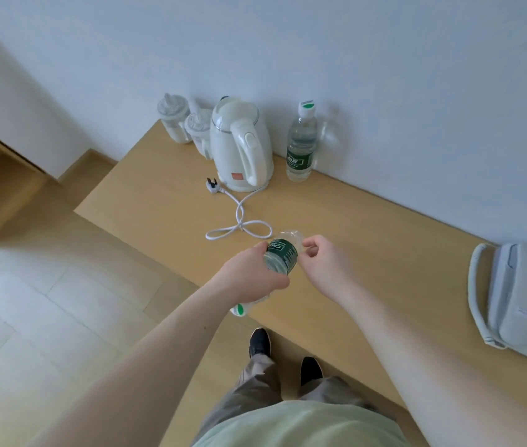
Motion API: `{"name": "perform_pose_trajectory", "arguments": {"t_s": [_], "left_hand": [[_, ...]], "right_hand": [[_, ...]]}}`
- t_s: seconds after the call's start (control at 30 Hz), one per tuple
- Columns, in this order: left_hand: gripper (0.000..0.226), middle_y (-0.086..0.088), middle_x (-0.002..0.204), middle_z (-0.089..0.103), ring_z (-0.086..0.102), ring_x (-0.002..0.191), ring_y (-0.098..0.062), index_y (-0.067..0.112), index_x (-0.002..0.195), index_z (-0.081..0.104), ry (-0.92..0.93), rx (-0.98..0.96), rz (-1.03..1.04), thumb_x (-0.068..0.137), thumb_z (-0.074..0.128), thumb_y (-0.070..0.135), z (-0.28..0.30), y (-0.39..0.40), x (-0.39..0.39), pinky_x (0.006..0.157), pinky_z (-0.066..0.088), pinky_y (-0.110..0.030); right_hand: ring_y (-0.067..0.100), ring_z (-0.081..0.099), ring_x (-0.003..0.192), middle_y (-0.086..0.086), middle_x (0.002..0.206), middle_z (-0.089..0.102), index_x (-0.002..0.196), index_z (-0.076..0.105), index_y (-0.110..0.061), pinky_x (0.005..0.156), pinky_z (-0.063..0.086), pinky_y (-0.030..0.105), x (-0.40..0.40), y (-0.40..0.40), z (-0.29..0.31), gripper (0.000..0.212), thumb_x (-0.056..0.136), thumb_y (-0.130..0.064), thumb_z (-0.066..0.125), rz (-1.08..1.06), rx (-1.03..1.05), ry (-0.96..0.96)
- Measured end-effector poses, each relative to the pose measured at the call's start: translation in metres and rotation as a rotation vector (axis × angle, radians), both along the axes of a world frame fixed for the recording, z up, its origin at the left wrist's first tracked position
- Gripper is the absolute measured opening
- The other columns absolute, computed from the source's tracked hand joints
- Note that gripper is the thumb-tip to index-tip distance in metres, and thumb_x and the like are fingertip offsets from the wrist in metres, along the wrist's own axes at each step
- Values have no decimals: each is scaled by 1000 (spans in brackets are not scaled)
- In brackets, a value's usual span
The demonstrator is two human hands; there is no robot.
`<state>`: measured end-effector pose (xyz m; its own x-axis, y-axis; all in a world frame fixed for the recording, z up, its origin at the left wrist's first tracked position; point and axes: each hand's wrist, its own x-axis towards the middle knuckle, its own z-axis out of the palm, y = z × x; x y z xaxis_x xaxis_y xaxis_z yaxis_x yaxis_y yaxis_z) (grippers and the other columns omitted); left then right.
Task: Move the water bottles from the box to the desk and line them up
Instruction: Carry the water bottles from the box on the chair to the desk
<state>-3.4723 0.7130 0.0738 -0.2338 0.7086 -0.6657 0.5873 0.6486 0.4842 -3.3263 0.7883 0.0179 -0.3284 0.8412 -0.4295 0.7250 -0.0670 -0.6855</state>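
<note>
Above desk (368, 227), left-hand (249, 279) grip on bottle (283, 258)

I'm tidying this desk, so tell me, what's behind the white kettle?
Behind the kettle, against the wall, stand two lidded plastic cups. The nearer one's base is hidden by the kettle.

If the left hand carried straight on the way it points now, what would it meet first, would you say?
Probably the looped white power cord, just beyond the left hand and its green-labelled clear plastic water bottle; height above the desk is unclear.
</note>
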Motion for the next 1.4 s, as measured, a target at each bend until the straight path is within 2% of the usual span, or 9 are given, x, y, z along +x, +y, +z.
{"name": "perform_pose_trajectory", "arguments": {"t_s": [0.13, 0.33, 0.53, 0.73, 0.8, 0.9, 1.03, 1.2, 1.4], "left_hand": [[76, 0, 117, 63, 64, 99, -23, 26, 143, 40, 100, -48, -207, 74, 67, 41, 4, 26, -17, 82, 57, -40], [60, 4, 109, 61, 58, 91, -21, 25, 129, 49, 325, -92, -540, 76, 70, 42, 19, 62, -33, 67, 50, -33], [50, 1, 105, 66, 64, 94, -24, 19, 122, 58, 528, -252, -935, 78, 73, 37, 37, 105, -30, 66, 48, -32], [35, 2, 94, 63, 67, 91, -23, 18, 109, 66, 671, -405, -1176, 78, 74, 33, 41, 129, -9, 74, 53, -31], [22, 3, 86, 60, 65, 83, -23, 19, 92, 64, 713, -436, -1232, 78, 75, 32, 36, 133, -1, 74, 53, -31], [25, 4, 80, 56, 57, 71, -20, 21, 77, 55, 753, -434, -1295, 77, 78, 31, 29, 136, 7, 62, 47, -30], [24, 4, 82, 56, 61, 82, -22, 20, 90, 59, 749, -471, -1327, 79, 76, 33, 18, 137, 11, 69, 48, -31], [27, 3, 79, 56, 56, 68, -19, 20, 77, 54, 749, -467, -1325, 77, 77, 34, 10, 139, 15, 55, 43, -30], [35, 3, 82, 59, 59, 71, -20, 21, 76, 55, 741, -470, -1295, 71, 81, 44, 9, 142, 19, 53, 42, -30]], "right_hand": [[-5, 55, 69, -21, 85, 58, 118, 58, -25, 46, 33, 13, -9, 10, 5, 29, 90, -28, 54, -38, 4, -7], [1, 58, 74, -18, 89, 59, 121, 60, -21, 58, 42, 22, -11, 19, 10, 32, 91, -31, 55, -80, -1, -23], [4, 58, 79, -19, 90, 55, 123, 58, -22, 64, 44, 24, -6, 26, 12, 36, 88, -29, 53, -121, -23, -35], [-2, 53, 73, -17, 77, 57, 123, 59, -18, 59, 39, 15, -1, 31, 11, 34, 90, -24, 52, -125, 2, -70], [2, 54, 73, -15, 75, 57, 124, 58, -16, 61, 43, 20, 0, 31, 9, 34, 91, -22, 51, -118, -4, -79], [6, 54, 75, -14, 74, 56, 124, 58, -15, 67, 44, 27, -1, 30, 7, 34, 91, -20, 50, -100, -7, -88], [10, 57, 84, -12, 78, 59, 122, 57, -16, 75, 47, 31, 0, 28, 6, 33, 90, -21, 49, -97, -51, -68], [16, 63, 84, -6, 85, 65, 118, 56, -18, 76, 50, 34, 3, 29, 6, 30, 89, -22, 49, -101, -117, -52], [15, 63, 84, -8, 88, 64, 118, 56, -19, 77, 51, 34, 4, 30, 6, 31, 89, -24, 50, -95, -136, -43]]}}
